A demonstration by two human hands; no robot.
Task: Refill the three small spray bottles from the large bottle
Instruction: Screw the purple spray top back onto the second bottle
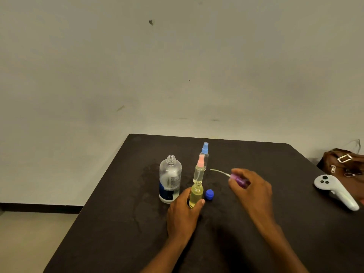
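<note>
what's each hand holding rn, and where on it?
Left hand: open small bottle of yellowish liquid, gripped around its lower body, standing on the table. Right hand: purple spray top, held by its head, tube pointing left.

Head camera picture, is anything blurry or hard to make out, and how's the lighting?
Head view: lighting dim and even; the right hand and its purple spray pump with a thin dip tube look motion-smeared; the tall clear large bottle shows soft highlights, label unreadable; the black table edges bow slightly from the wide lens.
</note>
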